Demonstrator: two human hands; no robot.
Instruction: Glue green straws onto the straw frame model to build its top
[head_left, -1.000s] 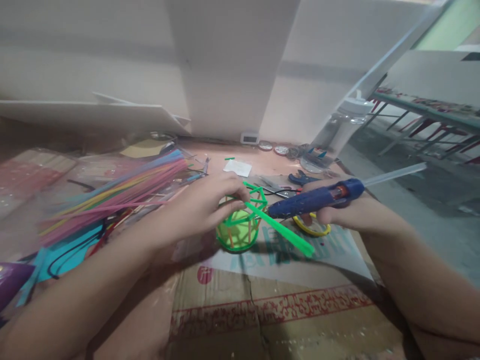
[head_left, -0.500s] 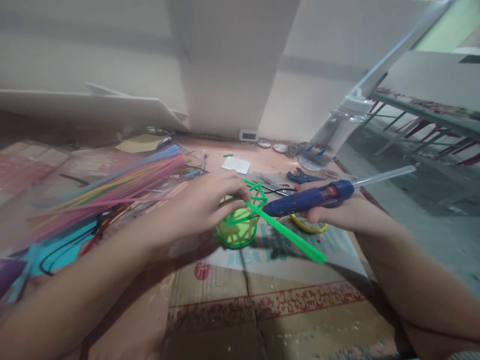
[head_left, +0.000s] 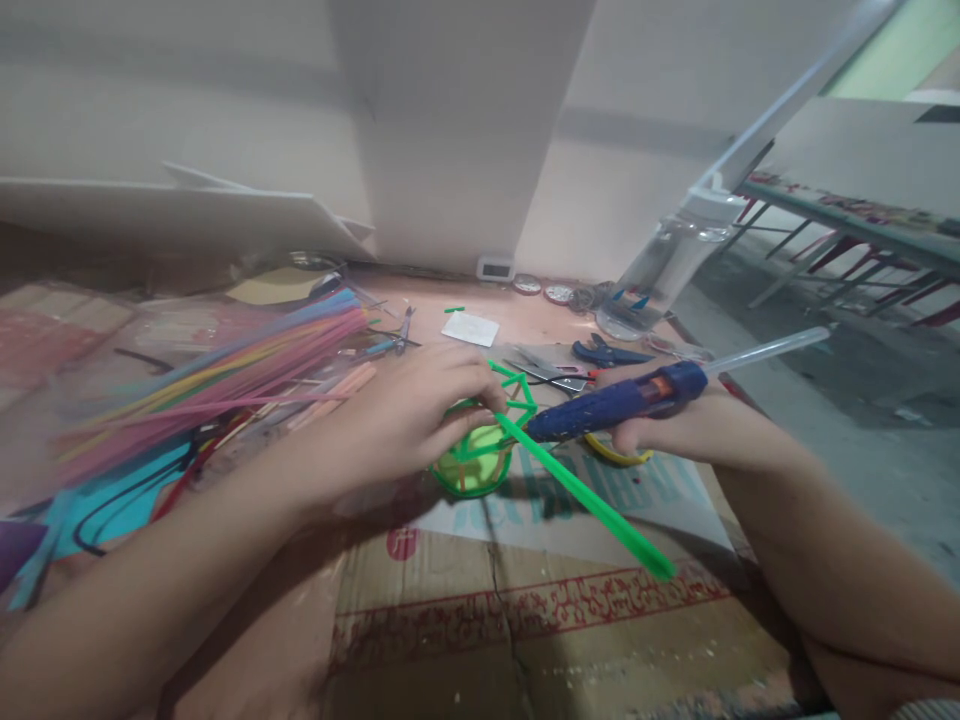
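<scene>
On the bench (head_left: 427,303), the small frame (head_left: 486,441) looks largely built, its zigzag top edged in green, but a long green strip (head_left: 586,496) juts near right, seemingly unfixed, its far end pinched beside the rim by the fingers of the left hand (head_left: 439,402), those of the right hand (head_left: 679,428) wrapping the blue glue gun (head_left: 619,403).

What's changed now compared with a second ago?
The free end of the green strip has swung down the picture and slightly right. Nothing was taken up or let go: the left hand still pinches the strip at the green frame, and the right hand still holds the blue glue gun. The clear bottle and white card stayed put.
</scene>
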